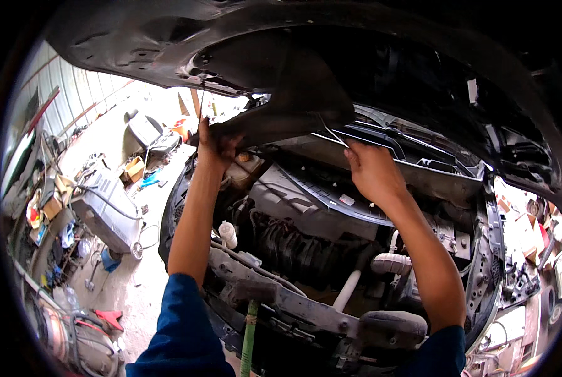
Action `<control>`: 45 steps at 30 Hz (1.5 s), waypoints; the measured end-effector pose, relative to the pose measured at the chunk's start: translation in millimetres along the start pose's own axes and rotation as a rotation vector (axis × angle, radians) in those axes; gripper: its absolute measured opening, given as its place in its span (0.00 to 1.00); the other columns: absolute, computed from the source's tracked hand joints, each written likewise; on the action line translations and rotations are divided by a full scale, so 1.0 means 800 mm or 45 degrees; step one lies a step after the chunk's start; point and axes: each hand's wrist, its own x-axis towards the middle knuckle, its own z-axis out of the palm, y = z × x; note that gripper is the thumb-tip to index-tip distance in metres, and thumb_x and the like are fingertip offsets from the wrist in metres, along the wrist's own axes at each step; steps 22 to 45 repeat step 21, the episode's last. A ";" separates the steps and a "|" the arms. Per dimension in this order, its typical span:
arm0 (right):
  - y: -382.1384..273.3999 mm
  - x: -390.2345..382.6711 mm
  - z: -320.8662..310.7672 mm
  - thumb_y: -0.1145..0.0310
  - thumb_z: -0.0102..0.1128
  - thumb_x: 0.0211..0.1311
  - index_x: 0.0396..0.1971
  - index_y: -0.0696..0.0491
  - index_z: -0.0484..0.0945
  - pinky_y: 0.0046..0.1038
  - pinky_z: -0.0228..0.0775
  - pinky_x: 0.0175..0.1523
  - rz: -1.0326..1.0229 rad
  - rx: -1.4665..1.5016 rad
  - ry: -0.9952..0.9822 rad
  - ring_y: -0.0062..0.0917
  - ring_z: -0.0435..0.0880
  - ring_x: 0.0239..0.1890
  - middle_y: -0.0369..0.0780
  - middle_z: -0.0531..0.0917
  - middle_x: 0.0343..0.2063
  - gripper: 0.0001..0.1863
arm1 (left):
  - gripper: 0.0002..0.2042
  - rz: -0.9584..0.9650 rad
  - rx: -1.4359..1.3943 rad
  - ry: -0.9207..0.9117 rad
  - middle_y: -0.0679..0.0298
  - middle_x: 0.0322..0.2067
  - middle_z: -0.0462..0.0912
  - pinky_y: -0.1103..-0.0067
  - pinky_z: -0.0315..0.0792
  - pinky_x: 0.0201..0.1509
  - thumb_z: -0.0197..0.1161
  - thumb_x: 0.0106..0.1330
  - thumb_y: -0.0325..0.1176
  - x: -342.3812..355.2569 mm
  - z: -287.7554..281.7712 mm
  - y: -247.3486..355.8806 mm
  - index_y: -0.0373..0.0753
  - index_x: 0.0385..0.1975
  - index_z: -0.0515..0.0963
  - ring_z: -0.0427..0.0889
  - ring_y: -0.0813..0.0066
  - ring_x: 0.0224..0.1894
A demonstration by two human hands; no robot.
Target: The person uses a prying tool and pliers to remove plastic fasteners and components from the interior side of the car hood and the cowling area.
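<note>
Under a raised car hood (136, 44), a dark flexible-looking sheet (287, 113) hangs down over the back of the engine bay. My left hand (218, 144) is closed on its lower left edge, thumb pointing up beside a thin upright rod or cord (201, 100). To the right, my right hand (374, 166) is closed round the lower end of a thin shiny metal rod (335, 135); its upper end meets the sheet. My fingers hide the rod's held end. Below my hands, a long black plastic trim panel (331, 200) lies slantwise across the engine bay.
The engine (287, 245) lies below, with a white bottle-shaped part (228, 234) at its left and a pale tube (347, 291) in front. A green-handled tool (249, 336) with a blocky head leans at the car's front. A grey wheeled case (108, 210) and scattered parts cover the left floor.
</note>
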 end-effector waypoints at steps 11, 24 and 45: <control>-0.018 0.058 0.064 0.65 0.49 0.67 0.34 0.58 0.77 0.46 0.71 0.44 -0.068 0.029 -0.076 0.52 0.79 0.39 0.54 0.80 0.32 0.12 | 0.23 0.508 0.047 -0.404 0.57 0.39 0.81 0.78 0.73 0.33 0.60 0.63 0.51 0.095 0.031 0.061 0.37 0.46 0.74 0.79 0.65 0.35; 0.001 0.031 0.072 0.62 0.48 0.68 0.37 0.56 0.78 0.46 0.74 0.43 0.031 0.070 -0.138 0.48 0.82 0.37 0.53 0.82 0.31 0.14 | 0.22 0.942 0.863 -0.090 0.58 0.43 0.82 0.76 0.74 0.46 0.72 0.52 0.26 0.162 -0.029 0.069 0.37 0.48 0.74 0.81 0.68 0.47; 0.001 0.031 0.072 0.62 0.48 0.68 0.37 0.56 0.78 0.46 0.74 0.43 0.031 0.070 -0.138 0.48 0.82 0.37 0.53 0.82 0.31 0.14 | 0.22 0.942 0.863 -0.090 0.58 0.43 0.82 0.76 0.74 0.46 0.72 0.52 0.26 0.162 -0.029 0.069 0.37 0.48 0.74 0.81 0.68 0.47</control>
